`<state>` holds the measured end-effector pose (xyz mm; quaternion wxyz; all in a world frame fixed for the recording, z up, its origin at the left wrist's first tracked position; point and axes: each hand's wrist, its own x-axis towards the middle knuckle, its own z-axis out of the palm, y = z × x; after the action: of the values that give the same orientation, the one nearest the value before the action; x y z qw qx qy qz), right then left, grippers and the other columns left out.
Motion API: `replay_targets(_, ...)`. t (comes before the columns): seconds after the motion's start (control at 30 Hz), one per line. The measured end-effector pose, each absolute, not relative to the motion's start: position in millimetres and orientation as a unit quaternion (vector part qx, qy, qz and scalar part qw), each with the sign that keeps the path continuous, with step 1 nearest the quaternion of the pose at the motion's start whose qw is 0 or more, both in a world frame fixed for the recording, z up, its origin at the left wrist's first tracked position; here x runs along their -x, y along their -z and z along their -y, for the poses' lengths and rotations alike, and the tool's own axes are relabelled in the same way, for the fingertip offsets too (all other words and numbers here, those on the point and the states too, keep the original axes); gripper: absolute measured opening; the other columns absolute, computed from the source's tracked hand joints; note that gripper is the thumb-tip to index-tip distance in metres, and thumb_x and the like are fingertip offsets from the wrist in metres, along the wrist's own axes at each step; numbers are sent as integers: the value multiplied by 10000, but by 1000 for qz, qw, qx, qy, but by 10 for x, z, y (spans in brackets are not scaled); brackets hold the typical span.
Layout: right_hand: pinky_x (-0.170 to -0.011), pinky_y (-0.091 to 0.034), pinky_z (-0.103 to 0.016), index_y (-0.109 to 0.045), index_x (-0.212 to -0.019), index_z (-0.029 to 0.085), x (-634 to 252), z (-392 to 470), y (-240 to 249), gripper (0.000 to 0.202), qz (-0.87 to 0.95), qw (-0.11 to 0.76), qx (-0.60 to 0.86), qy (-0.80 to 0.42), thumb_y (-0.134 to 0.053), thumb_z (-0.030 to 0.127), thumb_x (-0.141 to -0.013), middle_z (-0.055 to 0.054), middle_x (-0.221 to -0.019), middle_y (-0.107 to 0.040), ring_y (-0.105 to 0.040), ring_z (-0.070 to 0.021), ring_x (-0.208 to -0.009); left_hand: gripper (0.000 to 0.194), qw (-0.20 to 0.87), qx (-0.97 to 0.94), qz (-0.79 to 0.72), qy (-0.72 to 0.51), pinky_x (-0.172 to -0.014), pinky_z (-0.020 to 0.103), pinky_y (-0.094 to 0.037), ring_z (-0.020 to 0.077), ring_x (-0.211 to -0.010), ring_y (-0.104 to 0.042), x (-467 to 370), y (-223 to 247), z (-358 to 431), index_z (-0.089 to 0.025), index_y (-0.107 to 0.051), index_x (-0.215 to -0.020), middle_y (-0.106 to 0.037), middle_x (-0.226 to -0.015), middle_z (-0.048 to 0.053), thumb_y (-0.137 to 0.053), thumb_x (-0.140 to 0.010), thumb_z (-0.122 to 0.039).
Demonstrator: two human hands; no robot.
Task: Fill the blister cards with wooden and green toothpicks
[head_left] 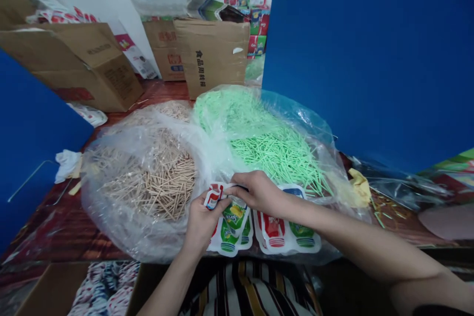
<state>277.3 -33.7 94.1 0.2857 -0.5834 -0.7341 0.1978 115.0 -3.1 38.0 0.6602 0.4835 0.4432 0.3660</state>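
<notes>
Packet (237, 211) with bottle-shaped print is held at the near edge of the table (48, 215), between two plastic bags and above other bottle-print packets (227, 246). Left hand (197, 224): thumb and fingers closed on the packet's left side, presumably to steady it. Right hand (261, 190): thumb and index finger bent in at the upper edge; whether they pinch the packet or a small item cannot be told. Left plastic bag (99, 207) contains beige sticks (172, 182); right plastic bag (311, 111) contains green sticks (277, 155). Both bags gape towards the hands, probably for short reach. Red-and-green packets (274, 232) lie below the right forearm, likely placed there for ready access.
</notes>
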Motion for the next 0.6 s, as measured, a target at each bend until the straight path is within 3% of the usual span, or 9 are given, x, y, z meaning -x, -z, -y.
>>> replay_targets(0.07, -524, -317, -199, -625, -749, 136, -2897, 311, -920, 337, 731, 286, 573, -236, -522, 432, -874, -1, -599, -587, -497, -94, -544, 257, 661, -484, -443, -364, -661, 263, -510, 154, -646, -626, -1211, -346, 24, -144, -675, -785, -699, -712, 8, -783, -609, -298)
replay_targets(0.17, -568, -391, -195, -639, -908, 145, -3293, 209, -899, 448, 718, 251, 580, -293, -340, 476, -943, -28, -753, -666, -574, -102, -634, 271, 665, -476, -451, -358, -670, 277, -516, 166, -656, -641, -1262, -294, 12, -138, -680, -792, -712, -737, 26, -778, -616, -321)
replay_targets(0.23, -639, -428, -208, -624, -1037, 157, -3654, 100, -860, 465, 689, 167, 675, -205, -236, 409, -981, -52, -872, -683, -606, -109, -714, 302, 666, -457, -462, -366, -680, 289, -520, 182, -675, -656, -1281, -267, 2, -130, -682, -796, -720, -753, 42, -788, -599, -334)
replay_targets(0.27, -694, -438, -224, -616, -1089, 183, -3832, 39, -825, 407, 665, 75, 732, -128, -284, 388, -973, -55, -932, -678, -614, -124, -784, 318, 667, -447, -466, -372, -689, 294, -522, 189, -688, -663, -1290, -259, -3, -127, -682, -800, -722, -758, 47, -794, -590, -338)
replay_targets(0.4, -849, -423, -363, -687, -948, 85, -4281, -200, -589, 225, 616, -30, 784, -72, -651, 191, -753, -193, -1043, -628, -570, -301, -1015, 367, 691, -395, -461, -393, -691, 315, -531, 200, -692, -679, -1357, -276, -7, -130, -671, -859, -723, -751, 45, -795, -593, -350)
replay_targets(0.5, -911, -389, -417, -690, -930, 57, -4310, -331, -400, 223, 617, -60, 783, -53, -641, 122, -722, -246, -1156, -559, -514, -353, -1106, 378, 713, -341, -458, -406, -660, 328, -540, 214, -686, -686, -1436, -353, 5, -130, -656, -877, -723, -733, 47, -796, -597, -342)
replay_targets(0.6, -842, -422, -358, -673, -962, 31, -4297, -407, -292, 243, 619, -71, 780, -55, -569, 73, -747, -257, -1112, -581, -583, -302, -1005, 396, 723, -310, -460, -412, -673, 334, -544, 221, -709, -693, -1496, -439, 15, -128, -652, -907, -730, -747, 54, -810, -587, -299)
